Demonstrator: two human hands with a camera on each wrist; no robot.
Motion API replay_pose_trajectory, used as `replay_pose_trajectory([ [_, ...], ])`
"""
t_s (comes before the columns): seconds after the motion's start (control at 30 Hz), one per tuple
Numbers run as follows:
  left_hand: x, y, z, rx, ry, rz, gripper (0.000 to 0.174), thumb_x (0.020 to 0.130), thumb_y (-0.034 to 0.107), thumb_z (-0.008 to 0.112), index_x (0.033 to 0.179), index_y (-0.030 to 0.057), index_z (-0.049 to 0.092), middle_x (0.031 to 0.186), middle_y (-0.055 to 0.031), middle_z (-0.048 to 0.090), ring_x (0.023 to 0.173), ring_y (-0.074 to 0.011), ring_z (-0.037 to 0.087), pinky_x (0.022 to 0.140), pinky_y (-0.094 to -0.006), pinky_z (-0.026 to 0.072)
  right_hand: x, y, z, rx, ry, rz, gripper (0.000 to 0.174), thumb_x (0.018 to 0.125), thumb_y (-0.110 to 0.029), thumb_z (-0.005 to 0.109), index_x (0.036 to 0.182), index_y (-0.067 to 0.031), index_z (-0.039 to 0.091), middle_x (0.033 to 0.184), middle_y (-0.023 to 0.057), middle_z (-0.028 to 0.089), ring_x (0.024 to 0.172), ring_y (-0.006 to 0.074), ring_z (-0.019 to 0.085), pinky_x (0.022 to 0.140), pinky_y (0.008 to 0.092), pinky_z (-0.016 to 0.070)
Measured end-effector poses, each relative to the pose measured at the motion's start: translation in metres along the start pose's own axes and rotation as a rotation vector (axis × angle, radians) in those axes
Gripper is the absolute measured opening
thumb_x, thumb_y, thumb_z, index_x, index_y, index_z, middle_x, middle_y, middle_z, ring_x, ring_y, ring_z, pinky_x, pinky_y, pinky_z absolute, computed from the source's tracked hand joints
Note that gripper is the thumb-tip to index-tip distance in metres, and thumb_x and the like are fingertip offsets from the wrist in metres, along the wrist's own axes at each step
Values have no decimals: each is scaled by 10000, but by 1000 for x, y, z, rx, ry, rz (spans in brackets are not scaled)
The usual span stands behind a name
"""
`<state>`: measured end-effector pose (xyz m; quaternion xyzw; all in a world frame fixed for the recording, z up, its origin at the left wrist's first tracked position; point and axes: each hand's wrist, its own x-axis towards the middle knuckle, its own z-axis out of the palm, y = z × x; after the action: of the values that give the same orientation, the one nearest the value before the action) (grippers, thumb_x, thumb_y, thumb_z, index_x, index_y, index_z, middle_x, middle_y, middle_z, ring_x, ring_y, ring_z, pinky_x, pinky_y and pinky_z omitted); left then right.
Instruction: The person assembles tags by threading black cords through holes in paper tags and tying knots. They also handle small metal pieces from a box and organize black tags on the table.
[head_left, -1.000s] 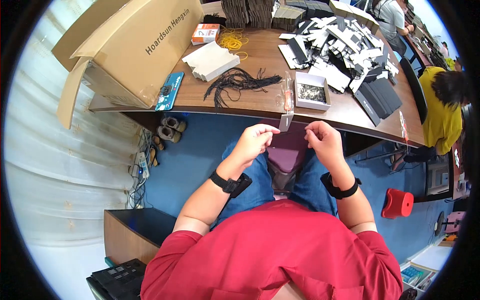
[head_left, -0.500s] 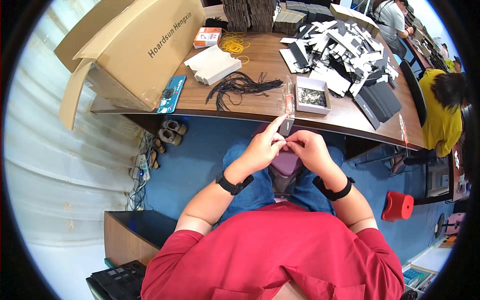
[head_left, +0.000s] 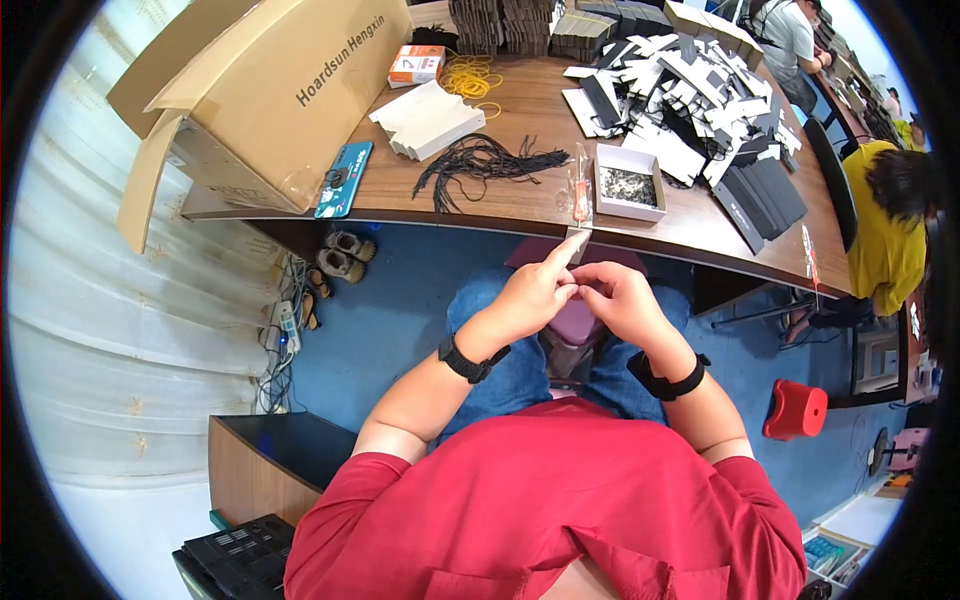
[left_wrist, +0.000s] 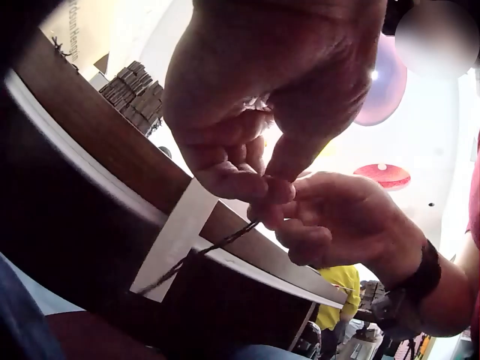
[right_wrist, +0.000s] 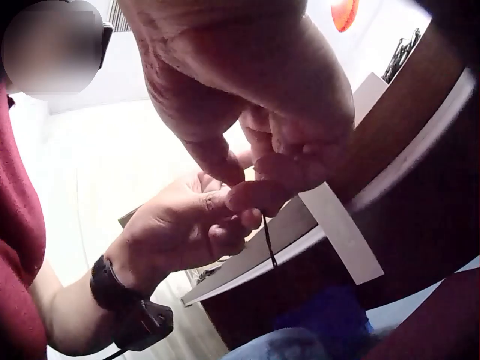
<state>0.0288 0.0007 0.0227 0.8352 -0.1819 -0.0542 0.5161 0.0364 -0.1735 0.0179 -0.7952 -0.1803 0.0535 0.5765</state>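
A thin black cord (left_wrist: 225, 241) hangs below the joined fingertips in both wrist views. My left hand (head_left: 528, 295) pinches it between thumb and fingers, and in the head view its index finger points out toward the table edge. Fingertip to fingertip with it, my right hand (head_left: 622, 303) also pinches at the cord; the fingers hide the part they hold. Just beyond the hands, a narrow pale card strip (right_wrist: 341, 232) sticks out over the table edge, beneath a clear plastic piece with an orange mark (head_left: 580, 195).
On the table lie a bundle of black cords (head_left: 485, 168), a white box of small dark pieces (head_left: 630, 207), a heap of black and white card strips (head_left: 680, 110) and yellow bands (head_left: 470, 78). A large carton (head_left: 280, 100) stands left. A person in yellow (head_left: 885, 215) sits right.
My hands were apart with the cord stretched between them; they have come together at the fingertips, and the left index finger has straightened forward. Over the last half second they barely moved.
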Motion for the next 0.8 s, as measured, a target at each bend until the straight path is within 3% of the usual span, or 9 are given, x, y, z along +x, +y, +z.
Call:
replay_pose_trajectory([
  [0.1, 0, 1, -2, -72, -32, -92, 680, 850, -25, 565, 1449, 138, 285, 794, -78, 648, 646, -121, 577, 623, -270, 490, 1, -8, -9, -217, -65, -56, 129, 768, -49, 659, 890, -5, 654, 786, 127, 645, 681, 219, 628, 620, 313, 487],
  [0.4, -3, -1, -9, -333, -169, -134, 659, 850, -39, 550, 1443, 106, 302, 827, -48, 638, 654, -83, 546, 608, -224, 468, 8, -4, -23, 160, -318, 106, 60, 796, -19, 664, 821, -7, 611, 715, 13, 593, 649, 65, 534, 568, 225, 437],
  [0.47, -3, -1, -11, -417, -196, -144, 653, 850, -35, 548, 1441, 107, 307, 827, -47, 635, 655, -82, 542, 610, -219, 465, 8, -2, -25, 217, -362, 59, 60, 801, -13, 658, 830, -11, 605, 722, -6, 587, 665, 47, 527, 556, 210, 424],
  [0.57, 0, -11, -11, -571, -236, -168, 518, 847, -18, 561, 1345, 75, 454, 823, -34, 634, 657, -74, 544, 610, -217, 466, 11, 5, -26, 230, -382, 45, 54, 803, -3, 642, 835, -10, 600, 727, -11, 587, 668, 34, 520, 543, 195, 413],
  [0.67, 2, -7, -13, -163, -139, -100, 306, 830, 13, 595, 1135, 28, 610, 826, -38, 645, 643, -75, 554, 594, -231, 464, 14, 3, -26, 221, -288, 146, 37, 808, 1, 617, 836, -6, 594, 736, 3, 601, 628, 37, 523, 523, 192, 416],
  [0.7, 2, -8, -9, -64, 1, 11, 133, 810, 41, 619, 928, -2, 662, 798, -43, 642, 633, -86, 561, 579, -251, 460, 15, 1, -25, 221, -242, 195, 31, 811, 2, 608, 837, -5, 592, 740, 10, 607, 610, 39, 525, 514, 191, 419],
  [0.8, 8, -9, -9, 232, 172, 132, 107, 790, 56, 635, 871, -7, 662, 789, -52, 634, 639, -117, 574, 582, -258, 462, 20, 0, -19, 323, -112, 227, 12, 823, -4, 587, 830, -3, 578, 744, 28, 621, 544, 51, 527, 486, 199, 431],
])
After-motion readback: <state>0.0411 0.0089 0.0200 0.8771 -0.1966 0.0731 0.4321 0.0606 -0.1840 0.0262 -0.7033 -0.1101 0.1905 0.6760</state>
